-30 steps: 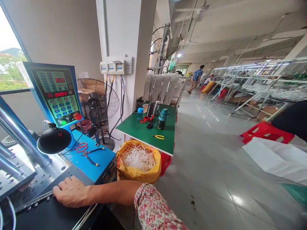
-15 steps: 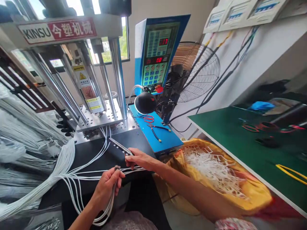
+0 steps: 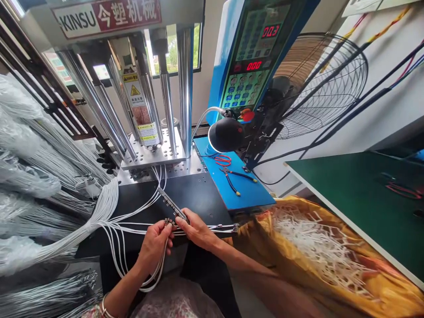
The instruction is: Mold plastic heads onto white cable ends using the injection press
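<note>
The near end of the metal strip [image 3: 170, 202] is covered by the right hand [image 3: 198, 230]. The small connectors [image 3: 169, 221] are partly hidden by the left hand [image 3: 154, 245], their shape too small to be told. The press [image 3: 112, 17] and the control panel [image 3: 245, 66] are cut off at the top. The smallest print on the warning label [image 3: 147, 134] cannot be read. The green table [image 3: 334, 185] is cut off at the right, where red loops [image 3: 403, 191] are blurred.
</note>
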Tool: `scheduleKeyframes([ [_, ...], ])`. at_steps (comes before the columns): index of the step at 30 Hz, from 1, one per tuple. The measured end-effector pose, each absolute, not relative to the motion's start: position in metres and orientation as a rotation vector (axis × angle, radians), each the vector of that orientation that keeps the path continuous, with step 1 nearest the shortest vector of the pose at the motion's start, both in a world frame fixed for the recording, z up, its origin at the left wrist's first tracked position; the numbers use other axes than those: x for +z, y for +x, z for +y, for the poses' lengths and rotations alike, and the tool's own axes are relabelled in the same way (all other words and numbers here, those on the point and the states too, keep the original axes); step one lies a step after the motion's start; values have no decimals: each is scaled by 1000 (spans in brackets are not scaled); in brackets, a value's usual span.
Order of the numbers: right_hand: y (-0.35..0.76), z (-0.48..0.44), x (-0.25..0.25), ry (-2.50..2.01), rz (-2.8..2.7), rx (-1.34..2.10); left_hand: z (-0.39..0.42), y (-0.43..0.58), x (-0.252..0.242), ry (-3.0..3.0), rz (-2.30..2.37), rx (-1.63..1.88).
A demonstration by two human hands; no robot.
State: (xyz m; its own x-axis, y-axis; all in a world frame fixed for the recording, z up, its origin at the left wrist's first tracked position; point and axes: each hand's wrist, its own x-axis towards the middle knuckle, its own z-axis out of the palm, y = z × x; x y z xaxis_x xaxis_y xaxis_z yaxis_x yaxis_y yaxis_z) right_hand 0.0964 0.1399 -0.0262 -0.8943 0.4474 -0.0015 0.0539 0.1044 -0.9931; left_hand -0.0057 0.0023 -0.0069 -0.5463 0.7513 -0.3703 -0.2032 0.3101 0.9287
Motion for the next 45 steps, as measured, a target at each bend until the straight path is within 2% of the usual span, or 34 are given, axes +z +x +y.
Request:
scheduleKeyframes([
  [15,84,132,-34,-657,-2070,1932,7,4,-13,413,1754,1423],
  [28,84,134,-29,-586,-2293,1782,13,3,-6,341,1741,1444],
  [38,85,138,-30,-707,-1817,2274,4,-16,3,406,1840,1412],
  [45,88,137,-30,-591,-1916,2243,10,-8,-1,422,1769,1337],
])
